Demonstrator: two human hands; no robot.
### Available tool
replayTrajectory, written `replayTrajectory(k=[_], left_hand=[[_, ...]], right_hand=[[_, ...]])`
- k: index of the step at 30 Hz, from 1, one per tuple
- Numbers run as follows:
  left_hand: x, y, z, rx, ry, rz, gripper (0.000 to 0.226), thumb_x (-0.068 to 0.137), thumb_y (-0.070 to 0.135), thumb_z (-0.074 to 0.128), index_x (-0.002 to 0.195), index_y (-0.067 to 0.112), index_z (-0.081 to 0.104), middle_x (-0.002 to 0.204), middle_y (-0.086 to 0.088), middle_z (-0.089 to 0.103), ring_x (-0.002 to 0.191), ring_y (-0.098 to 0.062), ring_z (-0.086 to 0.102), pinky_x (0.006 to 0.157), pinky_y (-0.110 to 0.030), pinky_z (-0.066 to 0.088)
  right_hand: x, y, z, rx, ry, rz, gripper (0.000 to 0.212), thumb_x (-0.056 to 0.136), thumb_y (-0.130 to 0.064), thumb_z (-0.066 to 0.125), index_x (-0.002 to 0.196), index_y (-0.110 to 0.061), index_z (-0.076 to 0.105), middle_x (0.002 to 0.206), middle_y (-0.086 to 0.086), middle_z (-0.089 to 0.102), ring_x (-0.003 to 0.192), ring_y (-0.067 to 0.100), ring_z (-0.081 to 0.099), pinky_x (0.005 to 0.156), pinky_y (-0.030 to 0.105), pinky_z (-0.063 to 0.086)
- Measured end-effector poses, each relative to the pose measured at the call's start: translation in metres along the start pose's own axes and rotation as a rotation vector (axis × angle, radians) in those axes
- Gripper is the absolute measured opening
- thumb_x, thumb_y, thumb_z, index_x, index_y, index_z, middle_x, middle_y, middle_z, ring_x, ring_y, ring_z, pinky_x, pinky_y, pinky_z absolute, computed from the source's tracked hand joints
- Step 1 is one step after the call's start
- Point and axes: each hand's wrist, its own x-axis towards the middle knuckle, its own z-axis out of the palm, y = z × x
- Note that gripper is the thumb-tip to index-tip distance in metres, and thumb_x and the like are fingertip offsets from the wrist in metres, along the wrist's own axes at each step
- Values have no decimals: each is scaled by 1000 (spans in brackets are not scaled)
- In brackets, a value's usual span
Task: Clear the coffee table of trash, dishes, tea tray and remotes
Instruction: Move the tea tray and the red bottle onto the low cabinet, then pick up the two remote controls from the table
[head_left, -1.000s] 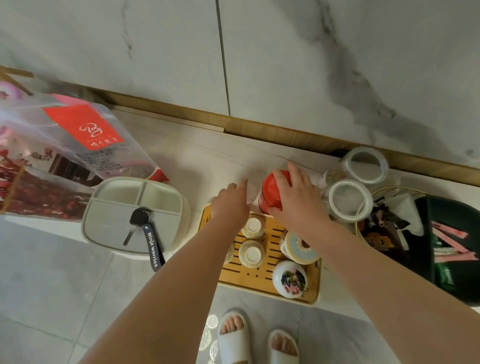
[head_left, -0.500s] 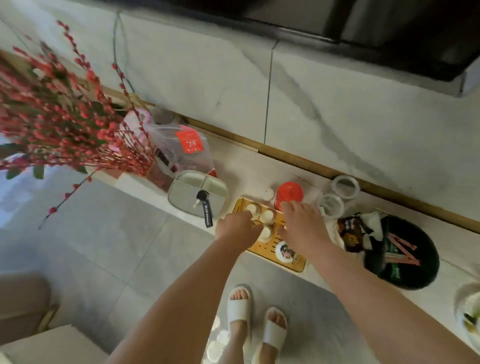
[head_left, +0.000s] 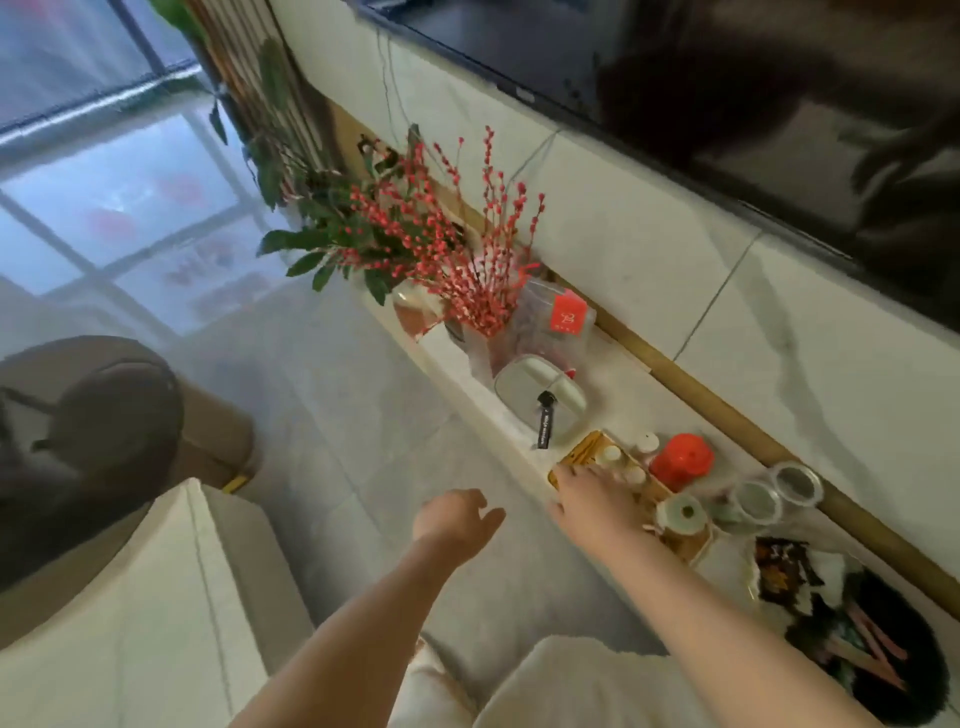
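Bare forearms, no sleeves, bare hands (head_left: 457, 519), pale trousers

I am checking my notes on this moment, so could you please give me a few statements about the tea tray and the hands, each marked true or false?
1. The right hand rests on the wooden tea tray. True.
2. The left hand grips the tray's edge. False: it hangs in the air over the floor, apart from the tray, holding nothing.
3. The red-lidded jar stands beside the tray, on its wall side. True.
4. The tray lies on the floor. False: it sits on the low white ledge.
5. A key with a dark strap lies on the divided dish. True.
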Motion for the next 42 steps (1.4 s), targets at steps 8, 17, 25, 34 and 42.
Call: replayTrajectory(k=[8,17,25,34,42], left_hand=[[-47,-127,-34,-190,92,-206,53,91,60,41,129,26,55,125,1,64,114,-22,60,93,-32,49],[-124,-295,-32,-347,181,-484,45,89,58,41,109,24,65,115,-1,67,104,-22,63,86,-32,51],[-206,-393,-2,-580,335,-824,49,89,60,40,118,26,59,120,4,64,108,-18,61,80,-30,45],[-248,-421,38,-816,326,-1123,49,93,56,37,122,21,57,125,0,61,111,-20,58,82,-30,44],[-235,-448,22,-1074,406,-1427,52,95,55,36,131,22,53,134,2,57,120,-17,54,91,-30,44]], right_hand=[[17,-145,-8,-147,-44,-256,38,94,-35,43,126,-14,46,126,7,56,120,27,48,102,41,32],[38,-317,7,-282,-139,-485,42,94,-42,42,126,-17,52,129,8,58,122,26,51,101,37,36],[14,-483,24,-448,-210,-893,40,95,-41,43,125,-14,47,123,10,59,115,28,53,93,37,39],[1,-582,65,-597,-372,-1239,44,95,-39,42,133,-18,40,122,7,60,108,26,57,97,37,44],[42,-679,79,-851,-412,-1600,46,96,-41,37,136,-17,39,123,5,59,109,23,57,91,33,43]])
